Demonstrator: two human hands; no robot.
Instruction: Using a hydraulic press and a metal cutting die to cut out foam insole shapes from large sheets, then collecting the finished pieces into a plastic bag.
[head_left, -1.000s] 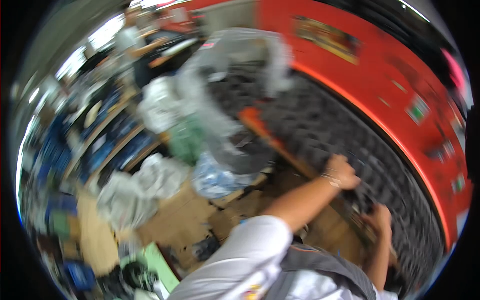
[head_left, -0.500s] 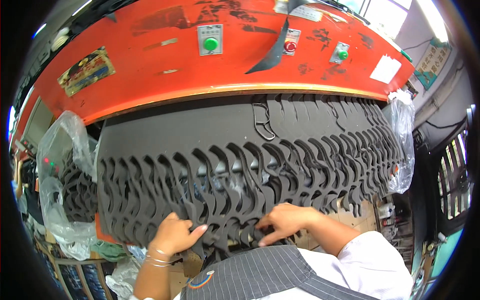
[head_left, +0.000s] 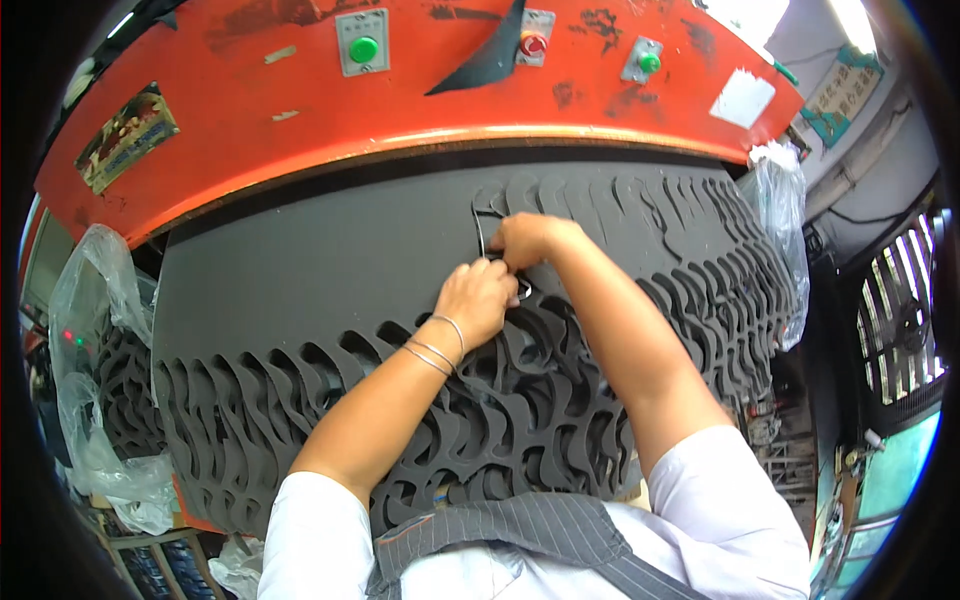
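A sole-shaped metal cutting die [head_left: 480,232] lies on the dark grey foam sheet [head_left: 320,255], just above the sheet's cut-out edge. My left hand [head_left: 478,300], with thin bracelets at the wrist, is closed on the die's near left side. Across from it, my right hand [head_left: 535,242] is closed on the upper right part, fingers bent down. The two hands nearly touch and cover most of the die, so only bits of its thin rim show. Curved strips of leftover foam [head_left: 430,440] hang in rows toward me.
A red-orange press beam [head_left: 300,90] spans the far side, with green buttons [head_left: 364,49] and a red button [head_left: 533,44]. Clear plastic bags hang left [head_left: 90,300] and right [head_left: 780,220]. A dark scrap strip [head_left: 480,60] hangs on the beam.
Both hands have moved from the hanging foam strips near me up to the cutting die. The view has shifted, and the strips now sit closer to my body.
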